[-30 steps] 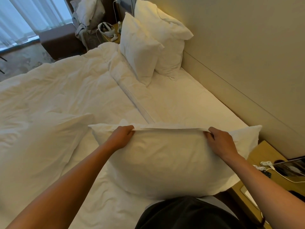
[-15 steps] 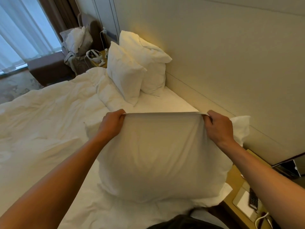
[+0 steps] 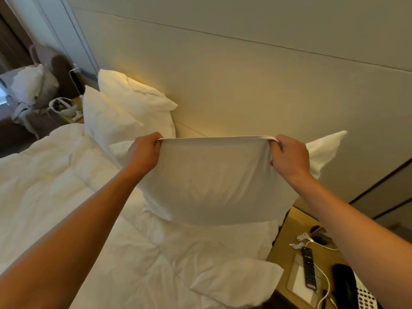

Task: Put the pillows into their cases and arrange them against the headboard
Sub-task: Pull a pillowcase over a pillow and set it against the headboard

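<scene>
I hold a white cased pillow [image 3: 214, 184] up in the air above the near end of the bed, in front of the beige headboard [image 3: 245, 90]. My left hand [image 3: 145, 152] grips its upper edge on the left, and my right hand [image 3: 287, 155] grips the same edge on the right, so the fabric is stretched taut between them. A corner flap of the case sticks out past my right hand. Two white pillows [image 3: 116, 117] lean upright against the headboard at the far end. Another white pillow [image 3: 223, 264] lies flat on the bed below the one I hold.
A rumpled white duvet [image 3: 55, 175] covers the bed on the left. At the right stands a wooden nightstand [image 3: 287, 259] with a remote control [image 3: 308, 266], white cables and a dark object. A far nightstand and a chair piled with linen [image 3: 29, 85] are at the back left.
Both hands have lifted the pillow off the bed and raised it toward the headboard. My view has tilted up and right, so the near nightstand shows more.
</scene>
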{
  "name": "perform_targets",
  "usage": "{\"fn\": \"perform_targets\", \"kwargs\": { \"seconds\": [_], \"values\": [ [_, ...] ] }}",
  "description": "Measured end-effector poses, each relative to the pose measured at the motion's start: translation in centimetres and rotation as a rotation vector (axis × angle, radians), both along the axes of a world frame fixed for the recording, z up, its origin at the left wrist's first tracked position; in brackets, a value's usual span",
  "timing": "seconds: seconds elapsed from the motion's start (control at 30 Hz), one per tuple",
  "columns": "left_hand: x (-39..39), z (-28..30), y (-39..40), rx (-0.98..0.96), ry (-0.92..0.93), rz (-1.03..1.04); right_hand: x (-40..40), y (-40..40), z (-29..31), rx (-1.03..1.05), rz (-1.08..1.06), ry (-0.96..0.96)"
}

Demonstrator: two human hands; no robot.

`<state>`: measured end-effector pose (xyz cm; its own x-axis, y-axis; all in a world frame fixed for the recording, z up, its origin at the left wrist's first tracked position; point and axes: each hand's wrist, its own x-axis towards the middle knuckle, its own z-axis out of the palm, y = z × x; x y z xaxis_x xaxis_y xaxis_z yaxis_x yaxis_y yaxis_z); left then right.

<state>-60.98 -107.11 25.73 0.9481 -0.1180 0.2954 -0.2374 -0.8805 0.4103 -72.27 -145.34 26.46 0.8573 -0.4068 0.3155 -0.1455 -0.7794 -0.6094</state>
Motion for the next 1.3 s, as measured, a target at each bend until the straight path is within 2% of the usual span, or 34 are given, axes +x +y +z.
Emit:
{"fn": "perform_targets", "kwargs": {
  "seconds": [0.13, 0.27, 0.33, 0.6, 0.8, 1.07, 1.3],
  "values": [
    [3.5, -3.4, -3.1, 0.075, 0.081, 0.039, 2.4, -2.0, -3.9, 0.039, -0.001, 0.157],
    [5.8, -9.0, -5.6, 0.123, 0.249, 0.040, 4.6, -4.3, -10.2, 0.028, 0.041, 0.320],
    [7.0, -11.2, -6.9, 0.115, 0.310, 0.042, 6.3, -5.9, -13.2, 0.042, 0.052, 0.345],
    [13.7, -16.3, -10.5, 0.106, 0.359, 0.106, 16.7, -9.4, -20.4, -0.008, 0.060, 0.329],
    [15.8, -15.9, -12.0, 0.083, 0.433, 0.170, 19.5, -10.0, -21.8, -0.034, 0.097, 0.367],
    [13.9, -15.4, -9.4, 0.066, 0.491, 0.182, 19.6, -8.0, -22.5, -0.194, 0.244, 0.324],
    [13.7, -14.1, -8.4, 0.107, 0.450, 0.116, 17.2, -7.3, -20.3, -0.142, 0.186, 0.354]
  ]
}}
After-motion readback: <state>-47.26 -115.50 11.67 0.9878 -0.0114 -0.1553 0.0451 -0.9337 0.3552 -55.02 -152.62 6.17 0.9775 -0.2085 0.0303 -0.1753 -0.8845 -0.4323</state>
